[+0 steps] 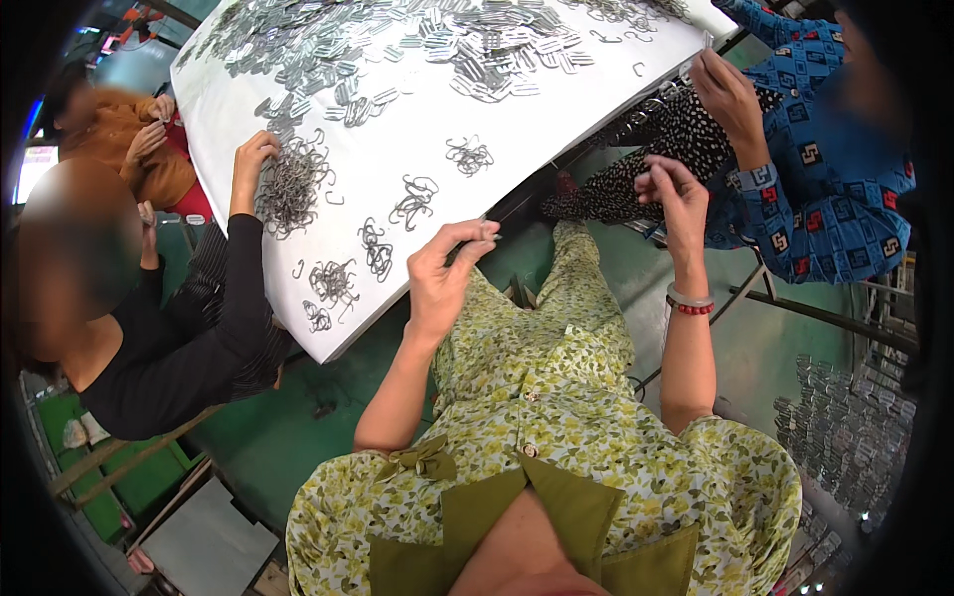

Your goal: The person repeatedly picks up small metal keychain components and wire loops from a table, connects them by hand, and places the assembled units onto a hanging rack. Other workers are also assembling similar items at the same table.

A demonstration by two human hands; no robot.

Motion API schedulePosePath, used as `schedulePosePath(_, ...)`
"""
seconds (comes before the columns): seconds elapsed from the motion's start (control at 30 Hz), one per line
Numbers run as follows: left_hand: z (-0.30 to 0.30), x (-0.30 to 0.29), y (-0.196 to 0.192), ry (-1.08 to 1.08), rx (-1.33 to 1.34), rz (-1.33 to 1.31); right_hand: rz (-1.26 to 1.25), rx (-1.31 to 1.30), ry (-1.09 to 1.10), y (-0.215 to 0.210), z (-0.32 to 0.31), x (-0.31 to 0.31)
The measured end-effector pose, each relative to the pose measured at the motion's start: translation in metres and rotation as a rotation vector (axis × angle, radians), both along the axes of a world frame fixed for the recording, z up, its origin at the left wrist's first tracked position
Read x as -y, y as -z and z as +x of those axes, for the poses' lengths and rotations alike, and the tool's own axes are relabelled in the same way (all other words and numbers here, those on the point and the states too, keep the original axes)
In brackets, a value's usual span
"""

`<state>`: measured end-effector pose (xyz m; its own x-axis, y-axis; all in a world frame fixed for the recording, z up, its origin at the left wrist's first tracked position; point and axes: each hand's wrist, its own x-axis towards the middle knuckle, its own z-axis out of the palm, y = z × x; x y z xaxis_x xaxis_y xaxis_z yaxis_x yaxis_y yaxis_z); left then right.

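Observation:
My left hand [444, 275] is raised at the near edge of the white table [556, 109], fingers pinched on a small flat metal piece [487, 235]. My right hand [676, 194] is lifted off to the right of the table, fingertips pinched together on something small that I cannot make out. Small bundles of bent wire hooks [415, 201] lie on the table just beyond my left hand. A large spread of flat metal clips [437, 45] covers the far part of the table.
A person in black at the left has a hand [252, 159] on a big pile of wire hooks [293, 184]. A person in a blue patterned top [825, 149] sits at the right, a hand [730, 94] by the table edge. Stacked metal parts [845, 437] stand at lower right.

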<state>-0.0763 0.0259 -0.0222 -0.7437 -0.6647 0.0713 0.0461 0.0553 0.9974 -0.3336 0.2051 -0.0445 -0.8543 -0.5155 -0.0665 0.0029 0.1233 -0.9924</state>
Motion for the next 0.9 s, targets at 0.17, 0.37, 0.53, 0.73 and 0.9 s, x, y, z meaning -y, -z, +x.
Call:
schedulePosePath(0.17, 0.013, -0.004, 0.012, -0.028, 0.016, 0.034, 0.737, -0.577, -0.378, 0.062, 0.035, -0.048)
schedulePosePath(0.37, 0.027, -0.019, 0.027, -0.033, -0.009, -0.025, 0.815, -0.522, -0.811, 0.071, 0.126, -0.029)
schedulePosePath(0.53, 0.039, -0.035, 0.036, -0.092, -0.032, -0.041, 0.607, -0.560, -0.970, 0.050, 0.165, 0.013)
schedulePosePath(0.73, 0.046, -0.056, 0.030, -0.187, -0.094, 0.069, 0.811, -0.464, -1.135, 0.057, 0.169, 0.016)
schedulePosePath(0.9, 0.053, -0.053, 0.035, -0.192, -0.031, 0.089, 0.966, -0.440, -0.735, 0.041, 0.106, -0.010)
